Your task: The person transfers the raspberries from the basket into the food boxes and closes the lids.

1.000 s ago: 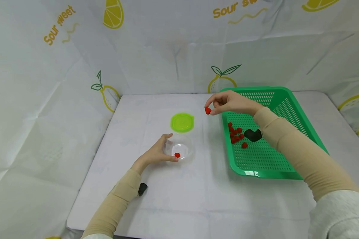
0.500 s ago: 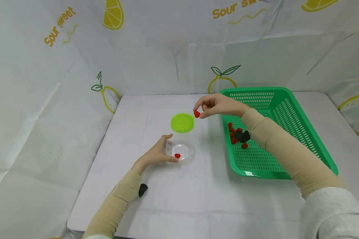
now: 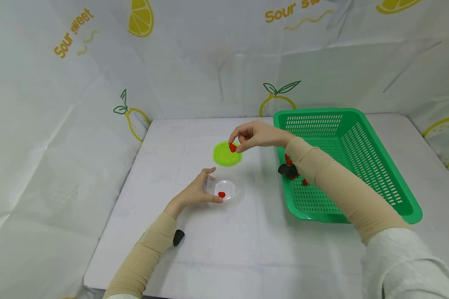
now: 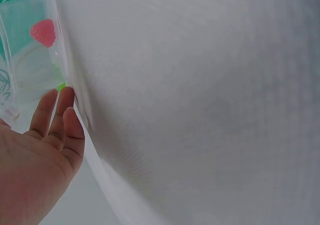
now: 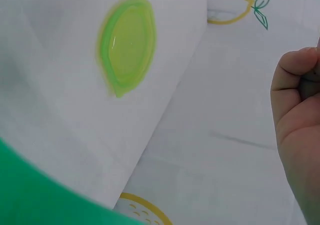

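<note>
My left hand (image 3: 196, 191) holds a small clear plastic container (image 3: 233, 192) at its left side, thumb on the near wall and fingers round the far one. Inside lies one red raspberry (image 3: 221, 194), seen through the wall as a pink raspberry (image 4: 44, 33) in the left wrist view. My right hand (image 3: 260, 135) pinches another raspberry (image 3: 232, 148) between thumb and fingertips, high over the table. In the head view this berry overlaps the light green lid (image 3: 224, 157) lying behind the container. The right wrist view shows part of my right hand (image 5: 300, 100), its fingertips cut off.
A green perforated basket (image 3: 359, 166) stands on the right of the white-covered table (image 3: 224, 249). Several raspberries (image 3: 288, 159) lie at its left side, partly hidden by the black wrist device (image 3: 289, 171) and right forearm. A printed cloth (image 3: 194, 62) hangs behind.
My right hand has moved left and slightly nearer, carrying the pinched raspberry from beside the basket to over the green lid. The left hand and container have stayed in place.
</note>
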`<state>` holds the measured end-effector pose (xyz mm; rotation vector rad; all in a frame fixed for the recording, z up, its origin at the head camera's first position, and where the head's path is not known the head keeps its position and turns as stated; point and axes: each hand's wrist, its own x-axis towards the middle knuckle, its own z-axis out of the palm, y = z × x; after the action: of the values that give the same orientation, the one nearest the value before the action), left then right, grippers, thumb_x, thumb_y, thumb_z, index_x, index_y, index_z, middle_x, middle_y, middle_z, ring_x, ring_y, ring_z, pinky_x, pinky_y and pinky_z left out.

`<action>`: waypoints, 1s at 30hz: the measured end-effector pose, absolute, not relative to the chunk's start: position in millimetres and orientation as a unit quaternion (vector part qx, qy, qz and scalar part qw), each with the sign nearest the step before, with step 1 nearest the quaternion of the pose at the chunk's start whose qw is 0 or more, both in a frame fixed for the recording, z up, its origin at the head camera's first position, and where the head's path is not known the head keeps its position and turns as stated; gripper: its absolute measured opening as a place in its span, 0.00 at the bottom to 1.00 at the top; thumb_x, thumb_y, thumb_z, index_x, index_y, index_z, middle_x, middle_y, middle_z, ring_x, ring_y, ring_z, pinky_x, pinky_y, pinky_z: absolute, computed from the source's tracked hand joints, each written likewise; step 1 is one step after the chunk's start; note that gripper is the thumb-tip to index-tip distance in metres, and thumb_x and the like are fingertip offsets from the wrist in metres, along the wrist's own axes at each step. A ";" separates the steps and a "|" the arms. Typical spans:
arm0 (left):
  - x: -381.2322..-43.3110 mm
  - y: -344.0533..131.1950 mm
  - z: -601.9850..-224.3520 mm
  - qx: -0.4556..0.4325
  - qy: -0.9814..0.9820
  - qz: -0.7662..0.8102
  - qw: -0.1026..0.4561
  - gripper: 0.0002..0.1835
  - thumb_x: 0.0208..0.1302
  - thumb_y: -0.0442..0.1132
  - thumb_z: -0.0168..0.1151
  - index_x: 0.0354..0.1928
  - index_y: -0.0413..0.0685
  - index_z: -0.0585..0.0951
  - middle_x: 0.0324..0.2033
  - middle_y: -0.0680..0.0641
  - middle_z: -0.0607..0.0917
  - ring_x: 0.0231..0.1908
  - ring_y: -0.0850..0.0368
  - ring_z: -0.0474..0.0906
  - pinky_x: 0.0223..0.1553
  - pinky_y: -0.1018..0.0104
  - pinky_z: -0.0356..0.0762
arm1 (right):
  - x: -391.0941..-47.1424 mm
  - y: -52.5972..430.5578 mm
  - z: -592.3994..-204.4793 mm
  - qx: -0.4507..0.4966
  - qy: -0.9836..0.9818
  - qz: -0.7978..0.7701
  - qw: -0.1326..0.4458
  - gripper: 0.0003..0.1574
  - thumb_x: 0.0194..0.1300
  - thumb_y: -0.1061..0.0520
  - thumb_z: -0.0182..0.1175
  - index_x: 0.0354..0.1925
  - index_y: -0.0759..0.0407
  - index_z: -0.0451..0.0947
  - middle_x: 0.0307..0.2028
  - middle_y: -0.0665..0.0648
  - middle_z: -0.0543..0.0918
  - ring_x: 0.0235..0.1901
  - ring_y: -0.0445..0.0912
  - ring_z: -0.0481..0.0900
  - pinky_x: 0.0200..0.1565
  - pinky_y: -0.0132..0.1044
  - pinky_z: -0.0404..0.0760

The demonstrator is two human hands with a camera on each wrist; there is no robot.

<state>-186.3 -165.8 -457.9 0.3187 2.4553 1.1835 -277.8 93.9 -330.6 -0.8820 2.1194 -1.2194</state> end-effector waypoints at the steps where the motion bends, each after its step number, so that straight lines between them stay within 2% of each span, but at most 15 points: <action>1: -186.6 -165.8 -457.7 0.115 0.878 0.421 0.197 0.56 0.39 0.53 0.77 0.70 0.60 0.53 0.59 0.49 0.70 0.66 0.50 0.59 0.67 0.46 0.58 | -278.1 91.5 -331.2 -0.330 0.786 -0.449 0.269 0.17 0.57 0.54 0.65 0.46 0.54 0.78 0.23 0.52 0.70 0.25 0.44 0.66 0.34 0.35 0.70; 12: -186.5 -166.0 -457.6 0.117 0.876 0.424 0.200 0.56 0.40 0.54 0.76 0.70 0.60 0.53 0.59 0.50 0.69 0.66 0.50 0.59 0.66 0.45 0.59 | -284.3 69.8 -342.2 -0.352 0.783 -0.420 0.295 0.15 0.57 0.55 0.64 0.44 0.53 0.79 0.22 0.51 0.69 0.27 0.49 0.67 0.34 0.34 0.70; 23: -186.5 -166.0 -456.1 0.124 0.872 0.431 0.198 0.56 0.39 0.55 0.76 0.69 0.61 0.52 0.60 0.51 0.69 0.66 0.50 0.59 0.66 0.44 0.58 | -287.6 61.4 -350.9 -0.362 0.780 -0.379 0.341 0.14 0.58 0.57 0.63 0.45 0.56 0.78 0.19 0.50 0.67 0.21 0.45 0.62 0.29 0.33 0.64; 30: -184.2 -167.0 -457.3 0.114 0.870 0.434 0.204 0.55 0.40 0.54 0.76 0.69 0.64 0.53 0.59 0.53 0.69 0.66 0.52 0.58 0.65 0.46 0.59 | -290.8 53.4 -363.1 -0.378 0.778 -0.338 0.370 0.16 0.58 0.55 0.63 0.47 0.54 0.78 0.19 0.49 0.68 0.19 0.42 0.60 0.25 0.31 0.61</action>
<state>-184.2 -167.0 -457.3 0.3179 2.4275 1.2117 -290.8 53.4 -363.1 -0.9703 1.9972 -0.8668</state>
